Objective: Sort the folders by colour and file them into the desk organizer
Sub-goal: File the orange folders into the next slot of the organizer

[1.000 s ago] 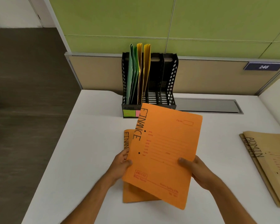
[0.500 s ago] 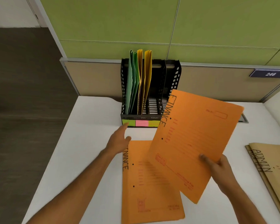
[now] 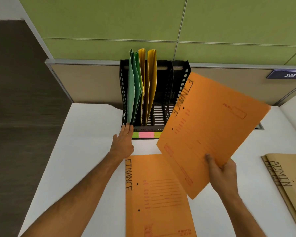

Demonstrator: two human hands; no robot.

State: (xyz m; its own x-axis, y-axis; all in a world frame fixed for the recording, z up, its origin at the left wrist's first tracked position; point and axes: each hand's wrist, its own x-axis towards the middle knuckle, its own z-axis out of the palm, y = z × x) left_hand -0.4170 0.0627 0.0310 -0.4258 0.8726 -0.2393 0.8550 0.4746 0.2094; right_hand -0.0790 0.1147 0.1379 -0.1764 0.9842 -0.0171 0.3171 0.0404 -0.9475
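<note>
An orange folder (image 3: pixel 212 130) marked FINANCE nears the black desk organizer (image 3: pixel 167 93), pinched at its lower corner by the right hand (image 3: pixel 224 173).

Held by one corner, it could sag and catch a divider, or land among the yellow folders (image 3: pixel 151 82). The left hand (image 3: pixel 124 141), fingers straight, has since reached the organizer's front from the second orange folder (image 3: pixel 157 199), now flat on the counter (image 3: pixel 85 151).
</note>
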